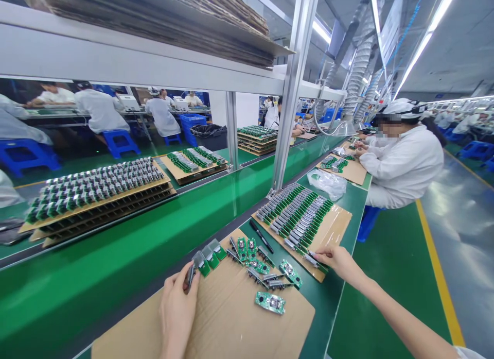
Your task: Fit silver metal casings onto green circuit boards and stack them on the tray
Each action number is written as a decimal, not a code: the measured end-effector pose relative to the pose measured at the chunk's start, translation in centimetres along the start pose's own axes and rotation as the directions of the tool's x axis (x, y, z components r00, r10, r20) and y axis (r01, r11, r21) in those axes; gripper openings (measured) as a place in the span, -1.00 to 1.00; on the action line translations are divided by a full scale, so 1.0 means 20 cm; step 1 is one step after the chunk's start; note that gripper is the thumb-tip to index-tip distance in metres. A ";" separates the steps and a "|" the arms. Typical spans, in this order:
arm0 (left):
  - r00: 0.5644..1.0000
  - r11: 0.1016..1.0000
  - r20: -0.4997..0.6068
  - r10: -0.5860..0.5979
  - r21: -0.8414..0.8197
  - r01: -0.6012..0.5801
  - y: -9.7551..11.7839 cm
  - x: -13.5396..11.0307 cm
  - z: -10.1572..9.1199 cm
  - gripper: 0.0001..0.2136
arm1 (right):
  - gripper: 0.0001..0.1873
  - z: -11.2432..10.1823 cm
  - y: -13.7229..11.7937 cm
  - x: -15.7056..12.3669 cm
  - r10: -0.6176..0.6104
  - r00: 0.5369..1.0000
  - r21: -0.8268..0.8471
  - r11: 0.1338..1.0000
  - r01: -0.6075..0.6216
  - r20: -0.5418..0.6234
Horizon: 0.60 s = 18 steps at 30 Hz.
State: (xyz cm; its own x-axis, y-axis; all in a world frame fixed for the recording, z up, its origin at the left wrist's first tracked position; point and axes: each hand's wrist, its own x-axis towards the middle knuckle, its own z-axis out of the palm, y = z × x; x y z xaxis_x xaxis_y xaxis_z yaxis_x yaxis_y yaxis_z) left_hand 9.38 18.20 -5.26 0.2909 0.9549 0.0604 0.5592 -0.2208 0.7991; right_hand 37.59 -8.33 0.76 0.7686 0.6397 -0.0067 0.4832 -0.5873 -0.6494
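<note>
My left hand (178, 305) is closed around a small circuit board (189, 277), seen edge-on, over the left edge of a brown cardboard sheet (239, 323). Just beyond it, several green boards with clear rectangular parts (210, 253) stand in a short row. To the right, my right hand (339, 263) pinches the end of a circuit board (315, 260) at the near end of a second cardboard sheet (339, 222), which bears rows of upright boards (295, 215). Between my hands, loose green circuit boards (270, 302) lie scattered, some flat and some on edge.
A black pen (261, 236) lies between the two sheets. A green conveyor belt (116, 256) runs along the left, with stacked trays of boards (96, 186) beyond. A metal post (293, 91) rises ahead. A co-worker (405, 148) sits farther along, near a clear plastic bag (328, 184).
</note>
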 end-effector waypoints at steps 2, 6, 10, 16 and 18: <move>1.000 1.000 -0.011 -0.001 -0.031 0.001 -0.01 0.00 0.00 -0.44 | -0.74 0.00 0.00 0.00 0.016 1.000 0.051 0.999 -0.016 -0.007; 0.998 0.991 -0.046 -0.035 -0.130 0.028 -0.03 0.01 0.01 -0.49 | -0.72 0.00 0.00 0.01 0.089 0.995 0.215 0.974 -0.075 -0.054; 0.985 0.915 -0.088 -0.146 -0.390 0.101 -0.06 0.04 0.00 -0.51 | -0.59 -0.02 -0.07 0.02 0.161 0.985 0.460 0.881 -0.115 -0.064; 0.894 0.142 0.205 -0.398 -0.949 0.281 -0.02 0.07 -0.06 -0.88 | -0.51 0.06 -0.45 0.03 0.002 0.992 0.756 0.647 -0.098 0.127; 0.883 0.038 0.265 -0.387 -0.952 0.303 0.01 0.07 -0.08 -0.84 | -0.46 0.14 -0.64 0.02 -0.108 0.975 0.796 0.599 -0.091 0.192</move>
State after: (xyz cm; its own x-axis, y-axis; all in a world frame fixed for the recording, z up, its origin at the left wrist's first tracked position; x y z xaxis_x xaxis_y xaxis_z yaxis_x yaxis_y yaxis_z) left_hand 8.65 19.78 -4.15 0.2463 0.8760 -0.4147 -0.6303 0.4699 0.6180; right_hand 30.54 0.83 6.94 0.6171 0.7825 -0.0828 -0.1138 -0.0153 -0.9934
